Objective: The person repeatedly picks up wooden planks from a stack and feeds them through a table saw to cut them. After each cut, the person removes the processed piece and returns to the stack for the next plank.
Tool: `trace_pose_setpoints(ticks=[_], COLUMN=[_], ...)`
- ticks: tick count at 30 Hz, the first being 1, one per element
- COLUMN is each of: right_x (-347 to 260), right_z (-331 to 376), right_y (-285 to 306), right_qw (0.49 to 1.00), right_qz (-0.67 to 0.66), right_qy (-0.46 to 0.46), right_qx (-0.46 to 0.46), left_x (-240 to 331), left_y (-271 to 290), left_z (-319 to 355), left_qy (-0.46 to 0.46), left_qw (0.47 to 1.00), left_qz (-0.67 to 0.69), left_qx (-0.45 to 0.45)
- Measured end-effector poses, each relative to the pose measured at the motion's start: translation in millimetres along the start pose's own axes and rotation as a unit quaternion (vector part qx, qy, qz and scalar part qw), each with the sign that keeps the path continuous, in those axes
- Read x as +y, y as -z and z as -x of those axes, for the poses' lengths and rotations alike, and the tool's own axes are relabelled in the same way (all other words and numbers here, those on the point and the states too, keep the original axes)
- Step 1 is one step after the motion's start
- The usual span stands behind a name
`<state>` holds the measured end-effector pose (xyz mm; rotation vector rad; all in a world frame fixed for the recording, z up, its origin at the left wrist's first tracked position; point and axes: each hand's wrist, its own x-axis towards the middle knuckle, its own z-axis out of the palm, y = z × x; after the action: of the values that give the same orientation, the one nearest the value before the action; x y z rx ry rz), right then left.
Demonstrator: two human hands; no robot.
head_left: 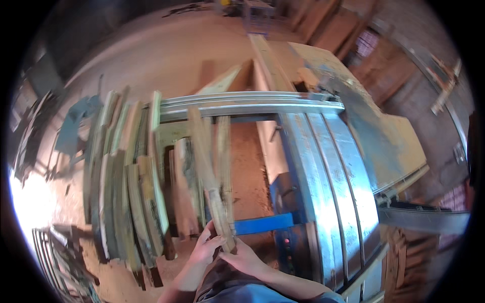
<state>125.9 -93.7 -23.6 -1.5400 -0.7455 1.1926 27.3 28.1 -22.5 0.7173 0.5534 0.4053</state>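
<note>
A long, narrow wooden board (203, 161) points away from my body, its near end between my two hands. My left hand (206, 248) grips that end from the left side, thumb on the wood. From the right, my right hand (246, 259) closes on the same end, its thumb near the left one. The board's far end reaches a silver metal rail (242, 101); whether it rests on it I cannot tell. Another narrow board (224, 151) lies just right of the held one. Some fingers are hidden beneath the wood.
To the right stands a machine with a slotted metal table (333, 187) and a blue bar (265, 223) jutting toward my hands. Rough boards (132, 202) are stacked at the left. Sawdust covers a brown panel (389, 146) beyond the table. Planks (323, 30) lean at the back right.
</note>
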Motion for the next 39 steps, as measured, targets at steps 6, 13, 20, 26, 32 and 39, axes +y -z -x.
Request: trace_pose_setpoints(ticks=[6, 13, 20, 26, 32, 39], right_x=[-18.5, 13.6, 29.4, 45.2, 31.2, 29.3], right_z=[31.6, 81.4, 93.1, 82.2, 64.2, 49.8], right_y=[60.3, 163.9, 225.4, 239.3, 237.1, 239.8], right_qw=[0.980, 0.888, 0.836, 0.835, 0.826, 0.791], right_qz=[-0.075, 0.265, 0.339, 0.359, 0.379, 0.481], right_qy=[-0.122, -0.089, -0.162, -0.114, -0.112, -0.146], right_qx=[0.137, 0.364, 0.400, 0.401, 0.401, 0.348], left_x=[-4.0, 23.4, 35.7, 32.6, 9.9, -54.9], left_y=[-30.3, -0.6, 44.8, 63.7, 92.5, 141.8], left_z=[-18.7, 13.6, 51.3, 74.6, 93.8, 134.7], left_qy=[-0.009, -0.106, -0.088, -0.102, -0.053, 0.106], left_qw=[0.933, 0.918, 0.914, 0.901, 0.859, 0.921], left_qz=[-0.343, -0.375, -0.323, -0.319, -0.418, -0.141], left_qx=[-0.109, 0.069, 0.228, 0.276, 0.291, 0.347])
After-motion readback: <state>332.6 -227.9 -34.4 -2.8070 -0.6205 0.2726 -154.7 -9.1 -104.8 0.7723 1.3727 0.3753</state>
